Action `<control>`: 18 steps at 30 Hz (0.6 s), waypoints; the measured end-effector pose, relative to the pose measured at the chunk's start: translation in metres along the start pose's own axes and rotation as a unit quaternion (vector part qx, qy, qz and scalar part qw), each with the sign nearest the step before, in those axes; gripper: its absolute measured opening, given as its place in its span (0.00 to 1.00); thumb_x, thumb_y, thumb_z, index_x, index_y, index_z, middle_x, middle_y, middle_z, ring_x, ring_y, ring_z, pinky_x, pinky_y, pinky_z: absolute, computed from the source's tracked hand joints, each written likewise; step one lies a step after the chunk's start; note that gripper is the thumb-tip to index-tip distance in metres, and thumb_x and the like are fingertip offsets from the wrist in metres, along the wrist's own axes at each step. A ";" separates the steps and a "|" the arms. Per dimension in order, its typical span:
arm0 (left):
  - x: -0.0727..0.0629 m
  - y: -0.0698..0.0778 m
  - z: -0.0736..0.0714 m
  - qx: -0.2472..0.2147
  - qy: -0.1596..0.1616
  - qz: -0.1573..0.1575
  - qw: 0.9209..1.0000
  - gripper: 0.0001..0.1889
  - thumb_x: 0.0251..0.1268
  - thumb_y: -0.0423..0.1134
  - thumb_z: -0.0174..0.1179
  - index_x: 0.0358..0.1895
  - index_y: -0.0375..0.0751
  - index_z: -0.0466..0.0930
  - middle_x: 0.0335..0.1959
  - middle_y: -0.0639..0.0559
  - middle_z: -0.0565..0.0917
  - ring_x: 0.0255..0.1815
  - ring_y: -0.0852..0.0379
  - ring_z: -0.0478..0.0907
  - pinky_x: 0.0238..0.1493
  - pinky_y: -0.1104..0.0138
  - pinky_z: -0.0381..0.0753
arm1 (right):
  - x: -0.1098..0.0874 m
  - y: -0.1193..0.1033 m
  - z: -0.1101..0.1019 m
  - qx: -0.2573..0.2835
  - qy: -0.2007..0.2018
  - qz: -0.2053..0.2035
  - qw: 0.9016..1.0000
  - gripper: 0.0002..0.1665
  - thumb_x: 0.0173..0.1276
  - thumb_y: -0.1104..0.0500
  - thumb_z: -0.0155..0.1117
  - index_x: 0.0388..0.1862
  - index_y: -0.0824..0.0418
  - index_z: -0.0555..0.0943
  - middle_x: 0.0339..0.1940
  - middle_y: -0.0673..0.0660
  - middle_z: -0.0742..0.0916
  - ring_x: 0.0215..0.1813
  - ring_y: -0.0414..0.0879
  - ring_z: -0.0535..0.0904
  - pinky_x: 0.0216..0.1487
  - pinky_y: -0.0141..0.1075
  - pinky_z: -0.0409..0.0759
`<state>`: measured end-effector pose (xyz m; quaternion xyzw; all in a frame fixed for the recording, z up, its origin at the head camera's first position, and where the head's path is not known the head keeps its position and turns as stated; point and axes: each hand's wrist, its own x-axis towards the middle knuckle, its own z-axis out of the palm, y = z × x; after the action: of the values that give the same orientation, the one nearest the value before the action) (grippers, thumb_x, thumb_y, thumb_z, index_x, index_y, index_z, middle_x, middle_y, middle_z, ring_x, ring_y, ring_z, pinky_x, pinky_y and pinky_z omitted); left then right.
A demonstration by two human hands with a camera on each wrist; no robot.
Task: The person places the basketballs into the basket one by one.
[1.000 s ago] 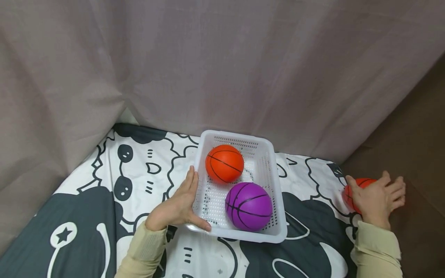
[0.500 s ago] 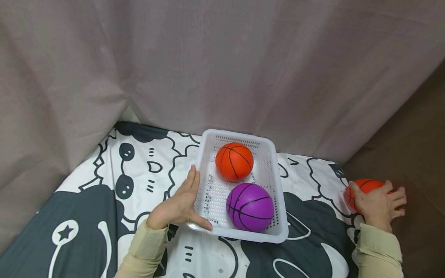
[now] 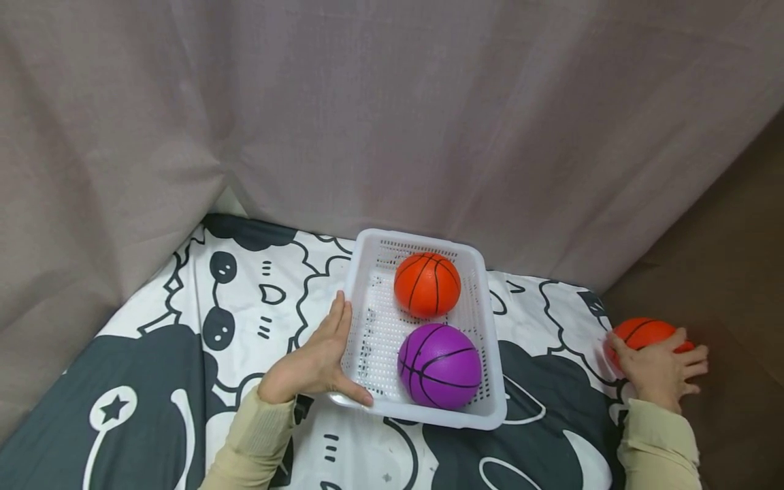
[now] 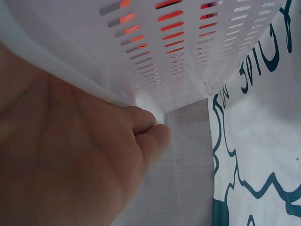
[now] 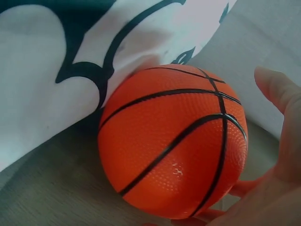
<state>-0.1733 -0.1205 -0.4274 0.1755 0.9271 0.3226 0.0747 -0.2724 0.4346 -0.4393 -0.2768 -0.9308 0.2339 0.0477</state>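
Note:
My left hand (image 3: 315, 361) lies at the near left corner of a white perforated plastic basket (image 3: 361, 327). Its fingers run straight along the outer side wall, and the thumb rests on the near rim. Inside the basket sit a small orange toy basketball (image 3: 427, 284) and a purple toy basketball (image 3: 439, 366). At the far right, my right hand (image 3: 661, 367) is against another orange basketball (image 3: 646, 333) with spread fingers. In the right wrist view the fingers reach under this basketball (image 5: 174, 146), while the thumb stands apart from it.
A black-and-white cartoon-print cloth (image 3: 245, 299) lies under the basket. Behind it hangs a grey-brown curtain (image 3: 392, 122). A dark brown surface (image 3: 735, 272) borders the cloth's right edge, where the outer orange basketball is.
The orange basketball inside the basket has rolled to the right. My right hand and the outer orange basketball have shifted slightly. The left hand has stayed in place on the basket.

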 end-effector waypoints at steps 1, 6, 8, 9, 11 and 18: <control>0.000 0.000 0.000 0.000 0.000 0.001 1.000 0.83 0.21 0.68 0.78 0.75 0.29 0.29 0.75 0.38 0.22 0.78 0.44 0.30 0.75 0.54 0.41 | 0.000 0.001 0.001 -0.001 0.000 0.002 1.000 0.71 0.61 0.33 0.59 0.74 0.69 0.23 0.70 0.79 0.28 0.69 0.78 0.26 0.61 0.78 0.36; 0.000 -0.001 0.000 -0.001 0.000 0.003 1.000 0.83 0.21 0.68 0.77 0.75 0.29 0.29 0.75 0.38 0.22 0.78 0.44 0.30 0.75 0.54 0.41 | 0.000 0.003 0.004 0.005 0.007 0.012 1.000 0.71 0.60 0.33 0.61 0.75 0.68 0.26 0.69 0.80 0.31 0.69 0.79 0.27 0.61 0.78 0.37; 0.001 -0.001 0.000 0.000 -0.002 0.000 1.000 0.83 0.20 0.69 0.77 0.75 0.29 0.28 0.75 0.38 0.22 0.78 0.44 0.29 0.75 0.54 0.41 | 0.002 0.004 0.005 0.016 0.007 0.017 1.000 0.71 0.59 0.34 0.62 0.74 0.68 0.26 0.69 0.79 0.30 0.69 0.79 0.26 0.61 0.78 0.36; 0.001 -0.001 0.000 0.000 -0.003 -0.001 1.000 0.83 0.20 0.69 0.77 0.75 0.29 0.28 0.75 0.38 0.22 0.78 0.44 0.29 0.75 0.55 0.41 | 0.003 0.005 0.006 0.020 0.007 0.019 1.000 0.71 0.59 0.34 0.63 0.74 0.68 0.26 0.69 0.79 0.30 0.69 0.80 0.26 0.61 0.78 0.36; 0.001 -0.001 0.000 0.001 -0.005 -0.003 1.000 0.83 0.20 0.69 0.77 0.75 0.30 0.28 0.75 0.39 0.21 0.78 0.45 0.29 0.75 0.55 0.41 | 0.004 0.007 0.007 0.022 0.007 0.024 0.999 0.72 0.59 0.34 0.63 0.73 0.68 0.25 0.69 0.79 0.30 0.69 0.80 0.27 0.61 0.78 0.38; 0.000 -0.001 0.001 0.001 -0.001 -0.001 1.000 0.83 0.21 0.69 0.77 0.75 0.29 0.30 0.75 0.39 0.22 0.78 0.44 0.30 0.75 0.54 0.41 | 0.005 0.009 0.010 0.035 0.029 0.037 0.998 0.66 0.64 0.38 0.58 0.73 0.67 0.23 0.70 0.80 0.33 0.69 0.80 0.32 0.63 0.76 0.42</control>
<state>-0.1736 -0.1203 -0.4288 0.1750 0.9277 0.3212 0.0751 -0.2748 0.4399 -0.4528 -0.3156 -0.9095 0.2596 0.0756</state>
